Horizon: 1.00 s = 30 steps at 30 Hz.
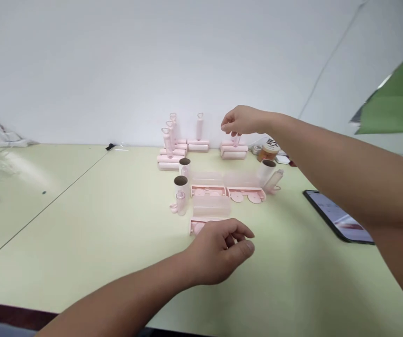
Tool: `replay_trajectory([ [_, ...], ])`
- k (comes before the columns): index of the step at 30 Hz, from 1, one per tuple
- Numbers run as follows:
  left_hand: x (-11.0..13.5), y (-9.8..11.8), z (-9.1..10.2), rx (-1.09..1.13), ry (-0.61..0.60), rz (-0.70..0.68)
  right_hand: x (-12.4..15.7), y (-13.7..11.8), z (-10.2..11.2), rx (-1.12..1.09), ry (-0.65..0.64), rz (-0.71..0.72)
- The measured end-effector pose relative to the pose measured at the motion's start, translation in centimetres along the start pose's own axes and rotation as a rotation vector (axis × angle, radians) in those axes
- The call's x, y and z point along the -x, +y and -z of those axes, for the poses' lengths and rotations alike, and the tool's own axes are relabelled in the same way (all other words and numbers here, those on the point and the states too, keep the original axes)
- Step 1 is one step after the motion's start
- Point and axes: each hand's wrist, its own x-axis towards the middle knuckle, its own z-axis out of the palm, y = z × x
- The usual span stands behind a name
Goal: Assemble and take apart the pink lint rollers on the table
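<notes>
My right hand is closed around the upper handle of a pink lint roller standing near the wall; the fingers hide the handle's top. Low over the near part of the table is my left hand, its fingers loosely curled and apart from the thumb, holding nothing. It partly covers a pink roller cover with a clear curved shell just behind. Two more pink covers lie beyond, side by side. White paper rolls stand on either side of them, near loose clear-pink handles.
Several assembled lint rollers stand at the back left of the parts. To the right are a phone and a lidded cup. A cable and power strip lie far left. A green sheet hangs at upper right.
</notes>
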Motion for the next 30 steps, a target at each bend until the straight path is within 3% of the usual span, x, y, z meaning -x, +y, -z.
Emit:
replay_trajectory([
  [3,0.1,-0.2,0.1,-0.052,-0.025,-0.028,5.3,0.6,1.6,0.008,0.056,0.069],
  [6,0.3,-0.2,-0.2,-0.135,-0.057,-0.054,10.8,0.9,1.8,0.001,0.164,0.039],
  [9,0.4,0.1,-0.4,-0.264,-0.09,-0.099,15.7,0.8,-0.2,-0.057,0.339,-0.005],
  [11,0.3,0.7,0.5,-0.412,-0.072,-0.207,18.5,0.5,-2.7,-0.132,0.377,0.047],
  [13,0.1,1.5,2.5,-0.584,0.053,-0.374,20.8,0.2,-5.4,-0.218,0.322,0.098],
  [15,-0.3,2.4,5.5,-0.682,0.316,-0.481,22.4,0.0,-7.9,-0.246,0.27,0.104],
  [17,-0.7,3.1,8.6,-0.746,0.605,-0.437,23.1,0.2,-9.6,-0.272,0.255,0.102],
  [19,-1.0,3.3,10.9,-0.781,0.729,-0.319,23.1,0.7,-10.4,-0.304,0.242,0.096],
  [22,-1.3,2.9,11.8,-0.849,0.678,-0.154,22.7,1.6,-10.7,-0.361,0.227,0.077],
  [25,-1.7,2.4,10.8,-1.042,0.587,-0.022,22.7,2.1,-10.7,-0.431,0.229,0.058],
  [30,-2.3,2.4,9.4,-1.249,0.569,0.155,23.2,1.9,-10.7,-0.485,0.223,0.037],
])
